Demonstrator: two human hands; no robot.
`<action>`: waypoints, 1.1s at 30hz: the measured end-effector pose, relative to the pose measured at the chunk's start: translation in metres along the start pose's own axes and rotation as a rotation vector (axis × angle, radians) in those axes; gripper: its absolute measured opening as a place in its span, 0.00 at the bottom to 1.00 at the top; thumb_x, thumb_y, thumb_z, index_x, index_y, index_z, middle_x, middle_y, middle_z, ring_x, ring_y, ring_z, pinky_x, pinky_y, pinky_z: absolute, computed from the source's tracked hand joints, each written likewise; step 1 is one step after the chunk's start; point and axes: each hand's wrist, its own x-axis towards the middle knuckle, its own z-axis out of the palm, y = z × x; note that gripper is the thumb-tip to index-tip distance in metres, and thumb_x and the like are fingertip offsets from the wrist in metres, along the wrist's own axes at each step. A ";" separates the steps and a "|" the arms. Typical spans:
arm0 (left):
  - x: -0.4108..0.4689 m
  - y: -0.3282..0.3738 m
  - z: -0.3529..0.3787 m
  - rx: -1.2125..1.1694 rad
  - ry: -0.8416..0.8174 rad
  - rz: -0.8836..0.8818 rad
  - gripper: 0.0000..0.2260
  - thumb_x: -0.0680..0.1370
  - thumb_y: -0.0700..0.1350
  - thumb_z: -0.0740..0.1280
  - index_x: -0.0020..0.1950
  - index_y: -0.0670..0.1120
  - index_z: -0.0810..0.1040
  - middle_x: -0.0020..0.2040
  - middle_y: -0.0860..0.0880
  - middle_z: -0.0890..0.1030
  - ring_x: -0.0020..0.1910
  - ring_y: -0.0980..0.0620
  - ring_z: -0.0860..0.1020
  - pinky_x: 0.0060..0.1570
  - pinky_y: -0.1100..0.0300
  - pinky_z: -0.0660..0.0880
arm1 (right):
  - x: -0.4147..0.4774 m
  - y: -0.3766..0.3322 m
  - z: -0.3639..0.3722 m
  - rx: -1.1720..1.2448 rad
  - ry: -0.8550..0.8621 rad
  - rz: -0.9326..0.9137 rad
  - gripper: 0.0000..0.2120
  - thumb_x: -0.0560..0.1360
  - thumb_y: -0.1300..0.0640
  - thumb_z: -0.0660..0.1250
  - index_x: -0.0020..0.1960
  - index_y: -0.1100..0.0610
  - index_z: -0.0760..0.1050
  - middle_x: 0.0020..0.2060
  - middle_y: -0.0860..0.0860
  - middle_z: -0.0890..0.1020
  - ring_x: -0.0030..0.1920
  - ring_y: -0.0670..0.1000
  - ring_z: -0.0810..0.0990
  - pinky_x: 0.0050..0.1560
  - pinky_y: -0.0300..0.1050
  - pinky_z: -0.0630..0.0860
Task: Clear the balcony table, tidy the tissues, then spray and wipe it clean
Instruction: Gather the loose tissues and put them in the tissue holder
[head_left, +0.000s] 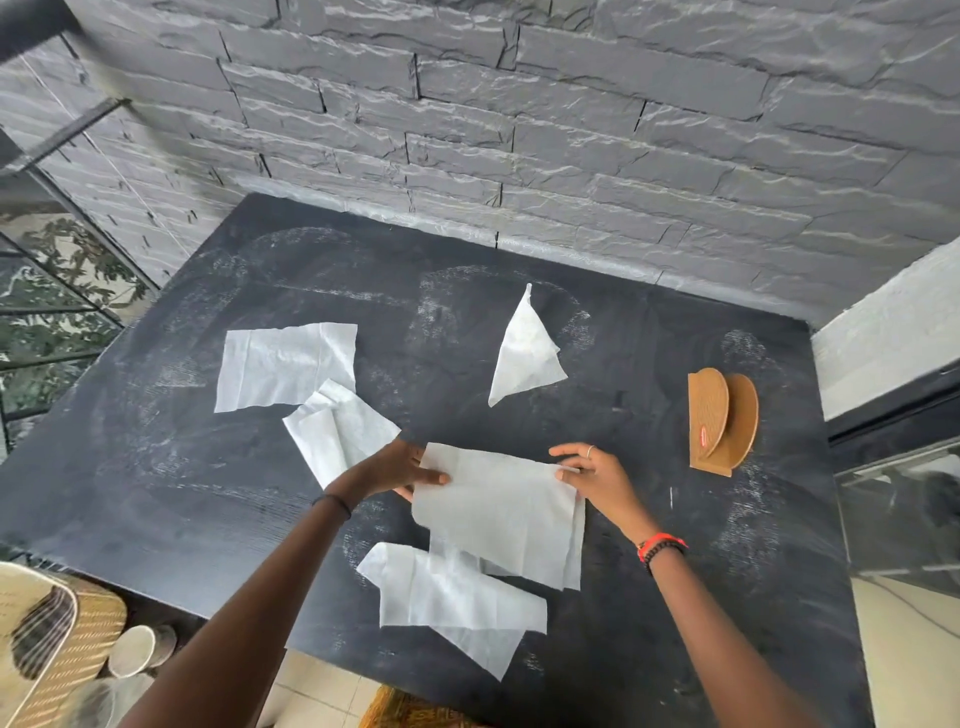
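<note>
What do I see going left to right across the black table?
Flat tissue → left hand → triangle tissue → right hand → wooden napkin holder. The held tissue between both hands overlaps, so it is skipped.

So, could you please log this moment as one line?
step: tidying tissues | left hand, right hand: pinch top corners of white paper tissue | black table: four other white tissues loose | brown wooden half-round holder: upright, no tissues

Grey stone-brick wall is being recorded along the far side. Woven wicker seat is being cut off at the lower-left corner, and a paper cup is being observed just beside it. Green foliage is being seen through the glass railing at left.
</note>
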 end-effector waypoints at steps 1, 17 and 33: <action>0.001 -0.004 0.001 -0.002 0.025 0.004 0.13 0.73 0.38 0.73 0.53 0.46 0.74 0.36 0.57 0.82 0.33 0.62 0.80 0.28 0.65 0.76 | 0.002 0.003 0.002 -0.012 0.011 -0.009 0.14 0.73 0.69 0.67 0.52 0.52 0.78 0.41 0.47 0.83 0.43 0.45 0.80 0.44 0.33 0.73; 0.006 -0.018 0.006 0.342 0.209 0.067 0.16 0.70 0.46 0.76 0.32 0.51 0.70 0.31 0.56 0.74 0.31 0.60 0.72 0.32 0.73 0.66 | -0.002 -0.003 0.025 -0.507 0.351 -0.185 0.11 0.73 0.65 0.67 0.55 0.57 0.78 0.51 0.52 0.79 0.53 0.53 0.73 0.55 0.40 0.67; -0.081 -0.057 0.014 0.745 -0.098 0.284 0.19 0.72 0.45 0.73 0.54 0.67 0.76 0.60 0.51 0.70 0.60 0.54 0.67 0.64 0.59 0.59 | -0.105 0.006 0.164 -0.800 -0.106 -0.583 0.23 0.67 0.33 0.64 0.45 0.53 0.75 0.40 0.46 0.76 0.42 0.48 0.75 0.46 0.40 0.75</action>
